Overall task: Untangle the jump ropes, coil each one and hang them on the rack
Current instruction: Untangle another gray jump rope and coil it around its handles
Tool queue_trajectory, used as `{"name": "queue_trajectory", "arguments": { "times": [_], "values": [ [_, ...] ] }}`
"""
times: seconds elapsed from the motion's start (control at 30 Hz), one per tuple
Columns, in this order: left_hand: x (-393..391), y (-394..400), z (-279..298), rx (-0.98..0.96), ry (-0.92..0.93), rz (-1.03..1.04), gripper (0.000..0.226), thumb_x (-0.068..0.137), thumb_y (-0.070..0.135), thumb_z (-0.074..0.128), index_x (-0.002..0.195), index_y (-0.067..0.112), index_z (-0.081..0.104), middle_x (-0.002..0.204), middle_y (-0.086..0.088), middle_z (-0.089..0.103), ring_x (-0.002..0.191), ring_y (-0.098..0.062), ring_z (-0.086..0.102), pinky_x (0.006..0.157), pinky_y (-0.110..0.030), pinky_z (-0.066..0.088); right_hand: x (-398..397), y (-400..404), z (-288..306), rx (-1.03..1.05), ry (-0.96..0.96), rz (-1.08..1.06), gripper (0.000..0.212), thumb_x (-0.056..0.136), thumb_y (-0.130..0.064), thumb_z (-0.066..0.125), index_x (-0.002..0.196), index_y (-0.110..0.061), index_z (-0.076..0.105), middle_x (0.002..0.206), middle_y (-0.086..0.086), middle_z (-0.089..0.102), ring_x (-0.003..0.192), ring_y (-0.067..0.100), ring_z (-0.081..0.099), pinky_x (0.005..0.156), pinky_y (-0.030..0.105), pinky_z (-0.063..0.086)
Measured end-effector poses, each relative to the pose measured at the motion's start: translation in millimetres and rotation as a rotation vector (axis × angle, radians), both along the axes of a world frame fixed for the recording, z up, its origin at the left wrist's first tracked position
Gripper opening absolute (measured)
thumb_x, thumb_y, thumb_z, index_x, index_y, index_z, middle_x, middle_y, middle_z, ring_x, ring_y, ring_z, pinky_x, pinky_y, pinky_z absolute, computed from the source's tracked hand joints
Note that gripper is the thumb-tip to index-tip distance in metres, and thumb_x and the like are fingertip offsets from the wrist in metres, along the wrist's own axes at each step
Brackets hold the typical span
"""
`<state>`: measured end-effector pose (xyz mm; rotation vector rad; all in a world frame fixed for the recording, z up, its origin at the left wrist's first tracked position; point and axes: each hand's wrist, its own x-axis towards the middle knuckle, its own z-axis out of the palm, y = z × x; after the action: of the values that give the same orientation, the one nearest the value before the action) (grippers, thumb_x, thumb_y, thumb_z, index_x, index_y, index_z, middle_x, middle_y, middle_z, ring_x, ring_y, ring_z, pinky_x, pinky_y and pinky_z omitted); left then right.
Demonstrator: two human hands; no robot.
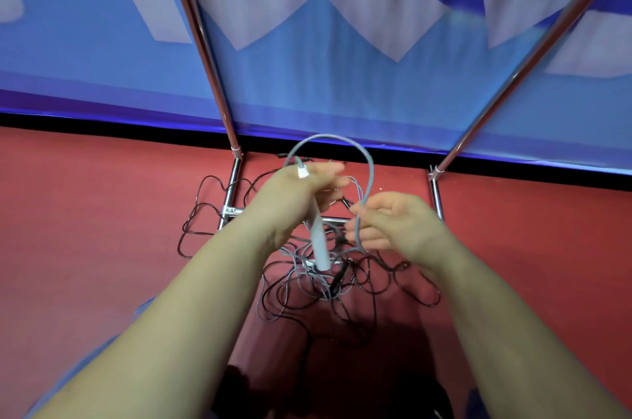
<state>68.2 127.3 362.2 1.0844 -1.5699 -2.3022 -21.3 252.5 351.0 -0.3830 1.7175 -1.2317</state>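
My left hand (301, 193) holds the white plastic handle (316, 237) of the thin grey jump rope (367, 162). The fingers are curled around its upper part and the handle points down. The grey cord rises from the top of the handle, makes an arch and comes down to my right hand (386, 223), which pinches it between thumb and fingers.

The rest hangs into the pile of tangled dark and grey ropes (321, 282) on the red floor (102, 213), at the foot of the chrome metal rack (232, 193).

The cord looks light, soft and a little slippery, so I judge it best to hold the stiff handle and slide the cord slowly through my fingers. I cannot read any label on the handle; the large white shapes on the blue banner (307, 93) do not form readable words.
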Motion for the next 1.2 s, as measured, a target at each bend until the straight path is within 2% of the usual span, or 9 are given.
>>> {"name": "queue_trajectory", "arguments": {
  "times": [0.13, 0.23, 0.37, 0.53, 0.67, 0.8, 0.97, 1.07, 1.2],
  "values": [
    [4.3, 10.3, -8.4, -0.147, -0.173, -0.293, 0.02, 0.095, 0.01, 0.053, 0.111, 0.006, 0.066, 0.1, -0.008, 0.067, 0.082, -0.016, 0.061, 0.063, -0.013, 0.048, -11.6, 0.6, 8.3, -0.188, -0.299, -0.372, 0.008, 0.092, -0.009, 0.053, 0.091, -0.004, 0.059, 0.068, 0.006, 0.071, 0.063, 0.015, 0.071, 0.057, 0.024, 0.058],
    [5.9, 14.7, -7.7, -0.254, -0.183, -0.452, 0.019, 0.094, 0.015, 0.056, 0.107, 0.019, 0.07, 0.097, 0.003, 0.069, 0.083, -0.005, 0.059, 0.076, -0.014, 0.045, -15.3, 2.0, 9.0, -0.263, -0.459, -0.52, 0.008, 0.094, -0.006, 0.049, 0.092, -0.004, 0.057, 0.066, 0.005, 0.072, 0.063, 0.013, 0.071, 0.053, 0.022, 0.056],
    [5.6, 16.8, -7.6, -0.283, -0.167, -0.52, 0.018, 0.093, 0.019, 0.058, 0.106, 0.019, 0.07, 0.103, 0.002, 0.072, 0.086, -0.002, 0.06, 0.093, -0.024, 0.043, -18.8, 3.7, 9.3, -0.303, -0.526, -0.627, 0.007, 0.095, -0.003, 0.047, 0.094, -0.003, 0.054, 0.065, 0.008, 0.072, 0.062, 0.014, 0.071, 0.054, 0.023, 0.057],
    [3.9, 20.2, -7.0, -0.202, -0.055, -0.507, 0.007, 0.095, 0.013, 0.054, 0.093, 0.011, 0.06, 0.087, -0.001, 0.07, 0.078, -0.011, 0.064, 0.082, -0.024, 0.05, -20.9, 2.8, 9.2, -0.336, -0.566, -0.676, 0.007, 0.094, -0.001, 0.047, 0.096, -0.001, 0.054, 0.066, 0.009, 0.071, 0.061, 0.016, 0.071, 0.056, 0.025, 0.058],
    [0.9, 19.3, -2.9, -0.06, -0.028, -0.355, 0.011, 0.097, 0.01, 0.049, 0.087, 0.01, 0.053, 0.076, -0.002, 0.07, 0.064, -0.016, 0.066, 0.061, -0.022, 0.054, -19.7, 3.2, 6.8, -0.212, -0.348, -0.528, 0.009, 0.093, -0.007, 0.052, 0.098, -0.006, 0.059, 0.086, 0.009, 0.069, 0.079, 0.02, 0.069, 0.062, 0.027, 0.059],
    [-0.9, 13.1, 0.4, -0.012, 0.017, -0.142, 0.013, 0.098, 0.01, 0.048, 0.087, 0.014, 0.055, 0.076, -0.002, 0.069, 0.058, -0.017, 0.069, 0.055, -0.024, 0.057, -14.0, 5.7, 6.3, 0.045, 0.022, -0.119, 0.02, 0.09, 0.0, 0.051, 0.099, -0.016, 0.058, 0.098, 0.007, 0.066, 0.081, 0.017, 0.065, 0.069, 0.027, 0.053],
    [-2.9, 8.0, 0.8, 0.073, 0.078, 0.078, 0.017, 0.098, 0.006, 0.043, 0.089, 0.012, 0.055, 0.068, 0.0, 0.071, 0.052, -0.018, 0.068, 0.051, -0.025, 0.056, -0.5, 6.7, -0.1, 0.204, 0.285, 0.323, 0.034, 0.083, 0.008, 0.051, 0.082, -0.023, 0.063, 0.079, 0.014, 0.062, 0.067, 0.027, 0.052, 0.068, 0.031, 0.048],
    [-3.9, 5.2, 3.5, 0.139, 0.106, 0.143, 0.018, 0.098, 0.007, 0.042, 0.088, 0.012, 0.056, 0.066, 0.001, 0.071, 0.053, -0.016, 0.068, 0.05, -0.024, 0.056, 0.4, 7.2, -3.0, 0.19, 0.263, 0.246, 0.012, 0.087, 0.0, 0.058, 0.087, -0.01, 0.066, 0.063, -0.001, 0.059, 0.053, 0.004, 0.052, 0.051, 0.012, 0.042],
    [-4.9, 1.1, 2.4, 0.146, 0.134, 0.145, 0.015, 0.099, 0.012, 0.043, 0.104, 0.012, 0.057, 0.083, -0.002, 0.073, 0.067, -0.017, 0.071, 0.063, -0.026, 0.057, -2.3, 4.9, 1.0, 0.096, 0.108, 0.099, 0.011, 0.092, -0.01, 0.057, 0.09, 0.0, 0.061, 0.079, 0.014, 0.06, 0.066, 0.018, 0.057, 0.055, 0.015, 0.05]
  ]
}}
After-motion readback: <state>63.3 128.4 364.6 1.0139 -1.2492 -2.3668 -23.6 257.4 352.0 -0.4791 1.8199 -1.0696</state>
